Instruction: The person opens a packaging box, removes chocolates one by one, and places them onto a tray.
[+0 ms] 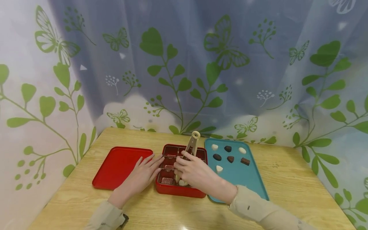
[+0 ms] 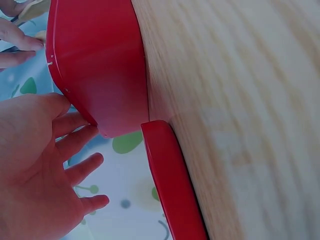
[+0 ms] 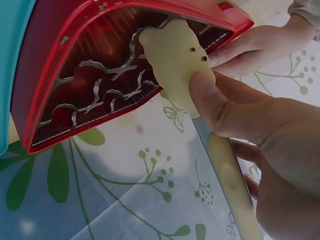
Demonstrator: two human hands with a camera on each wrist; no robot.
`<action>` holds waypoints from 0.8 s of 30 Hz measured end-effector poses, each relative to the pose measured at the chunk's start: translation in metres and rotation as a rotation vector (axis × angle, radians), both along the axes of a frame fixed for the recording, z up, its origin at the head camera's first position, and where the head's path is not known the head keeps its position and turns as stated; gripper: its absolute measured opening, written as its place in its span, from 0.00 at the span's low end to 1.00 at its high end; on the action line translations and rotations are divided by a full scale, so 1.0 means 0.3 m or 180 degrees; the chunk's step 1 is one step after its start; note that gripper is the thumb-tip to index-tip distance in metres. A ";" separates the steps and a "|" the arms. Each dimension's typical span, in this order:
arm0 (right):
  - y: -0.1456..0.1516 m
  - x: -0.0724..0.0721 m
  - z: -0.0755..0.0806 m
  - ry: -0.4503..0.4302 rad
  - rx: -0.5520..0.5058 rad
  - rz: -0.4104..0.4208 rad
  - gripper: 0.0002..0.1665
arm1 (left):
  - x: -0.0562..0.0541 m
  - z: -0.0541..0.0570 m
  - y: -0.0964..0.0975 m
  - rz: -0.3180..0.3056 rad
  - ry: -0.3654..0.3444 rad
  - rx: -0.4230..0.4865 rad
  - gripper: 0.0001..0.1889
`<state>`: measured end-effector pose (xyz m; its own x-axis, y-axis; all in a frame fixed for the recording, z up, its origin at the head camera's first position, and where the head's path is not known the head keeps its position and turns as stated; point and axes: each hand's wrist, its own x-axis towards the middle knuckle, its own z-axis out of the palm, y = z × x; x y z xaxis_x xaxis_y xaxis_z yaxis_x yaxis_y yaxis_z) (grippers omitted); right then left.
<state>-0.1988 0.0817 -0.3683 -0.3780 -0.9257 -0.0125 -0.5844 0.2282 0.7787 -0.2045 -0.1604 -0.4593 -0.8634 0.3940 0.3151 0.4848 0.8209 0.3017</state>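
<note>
My right hand (image 1: 194, 171) holds a pair of tongs (image 1: 192, 145) with metal arms and cream-coloured ends, thumb pressing one side in the right wrist view. The cream tong head (image 3: 172, 57) reaches down into the red tin box (image 1: 181, 191), over the front compartments. Inside the box sits a clear plastic divider (image 1: 167, 180) with several compartments. A whitish shape (image 1: 182, 182) shows between the tong ends, partly hidden by the hand. With fingers extended and spread, my left hand (image 1: 145, 172) rests its fingertips at the box's left rim.
A blue tray (image 1: 241, 185) to the right carries several chocolates, among them a white triangular piece (image 1: 219, 169), a dark oval (image 1: 217, 157) and a brown bar (image 1: 245, 161). The red lid (image 1: 115, 166) lies left of the box. A patterned curtain (image 1: 184, 80) hangs behind the wooden table (image 1: 293, 179).
</note>
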 end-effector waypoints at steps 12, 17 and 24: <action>0.032 0.013 -0.005 0.0035 -0.0217 -0.0225 0.26 | -0.001 -0.001 0.003 0.0027 0.0022 -0.0038 0.24; 0.027 0.002 -0.012 0.0128 -0.0055 -0.0004 0.26 | 0.000 0.005 0.001 0.0024 0.0015 -0.0047 0.24; 0.023 -0.011 -0.041 -0.0007 0.0074 -0.0021 0.24 | -0.003 -0.001 0.002 0.0023 0.0007 -0.0060 0.24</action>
<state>-0.2021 0.0885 -0.3806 -0.3840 -0.9227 -0.0348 -0.5847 0.2138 0.7826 -0.2054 -0.1597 -0.4597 -0.8655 0.3938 0.3096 0.4796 0.8299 0.2850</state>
